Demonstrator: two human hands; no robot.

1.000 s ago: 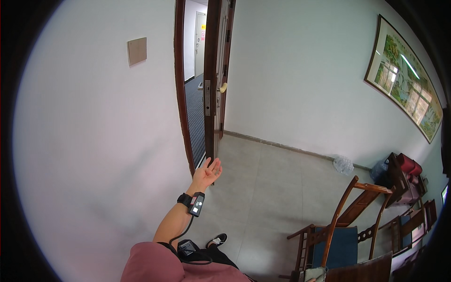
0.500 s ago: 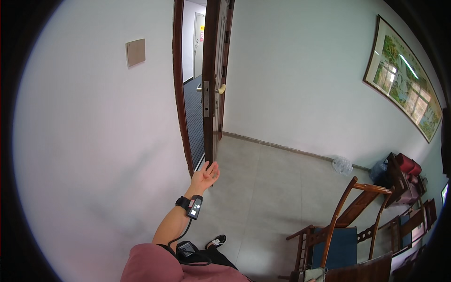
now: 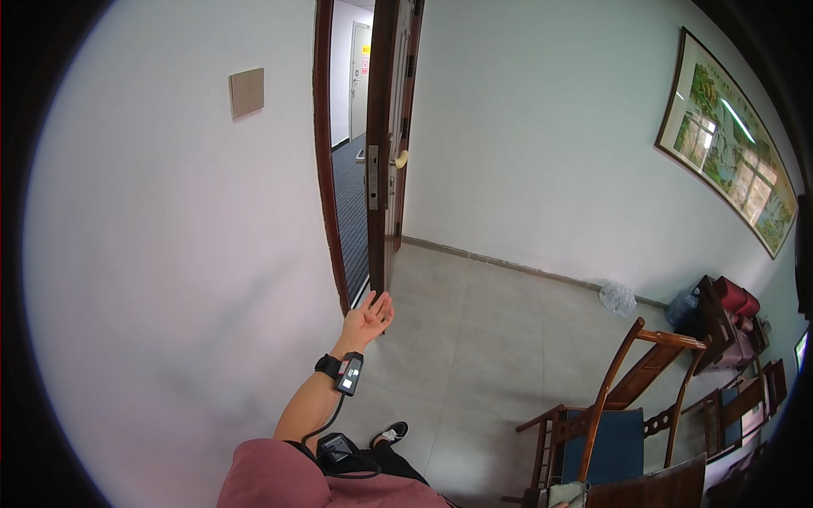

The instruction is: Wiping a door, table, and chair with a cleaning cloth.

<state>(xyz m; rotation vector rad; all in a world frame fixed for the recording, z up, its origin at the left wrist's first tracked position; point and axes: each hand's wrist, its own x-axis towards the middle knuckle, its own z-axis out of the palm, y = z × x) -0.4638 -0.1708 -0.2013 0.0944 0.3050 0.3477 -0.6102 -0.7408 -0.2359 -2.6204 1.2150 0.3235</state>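
Observation:
My left hand [image 3: 367, 320] reaches forward at the end of an outstretched bare arm, palm turned partly up, fingers spread and slightly curled, holding nothing. In the view it lies just below the bottom edge of a dark brown door [image 3: 384, 127]; I cannot tell that they touch. The door stands ajar, with a metal lock plate [image 3: 373, 178] on its edge and a pale-covered handle [image 3: 400, 160]. A black strap with a small device [image 3: 349, 372] circles my wrist, and a cable runs from it to another black device [image 3: 336, 449] by my body. My right hand is out of view.
Left of the doorway a beige switch plate [image 3: 247, 93] is on the white wall [image 3: 152, 254]. A wooden chair with a blue seat [image 3: 614, 444] stands at lower right. Clear plastic [image 3: 617, 298] lies by the far wall, near red cases [image 3: 737, 298]. A framed picture [image 3: 728, 140] hangs above.
Almost nothing differs. My left hand keeps its place, its fingers shifting very slightly, and the view moves a touch.

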